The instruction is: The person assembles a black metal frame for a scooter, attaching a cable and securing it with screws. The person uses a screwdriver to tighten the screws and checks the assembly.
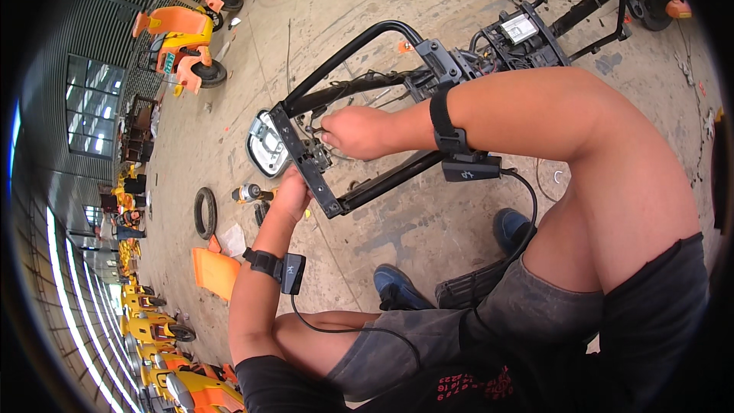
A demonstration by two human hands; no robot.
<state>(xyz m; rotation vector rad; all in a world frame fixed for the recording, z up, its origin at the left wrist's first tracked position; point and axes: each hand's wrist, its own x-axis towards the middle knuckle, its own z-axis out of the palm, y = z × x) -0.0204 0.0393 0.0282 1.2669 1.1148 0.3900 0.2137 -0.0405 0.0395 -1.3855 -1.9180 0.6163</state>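
Observation:
A black tubular scooter frame (390, 28) stretches in front of me, with a flat crossbar (289, 138) at its near left end. Behind that bar sits a white-and-black lamp unit (265, 145). My left hand (290, 195) is closed at the lower part of the crossbar, close to the lamp's edge; the bar hides what its fingers grip. Inside the frame, my right hand (361, 132) is curled shut beside a small metal bracket (313, 157) and some thin cables. Whatever lies between its fingers is too small to make out.
A loose tyre (205, 214), a yellow-and-black power tool (248, 193) and an orange panel (214, 269) lie on the concrete floor to the left. Orange-and-yellow scooters (183, 38) line the wall. Wiring and a boxy unit (520, 28) fill the frame's far right part.

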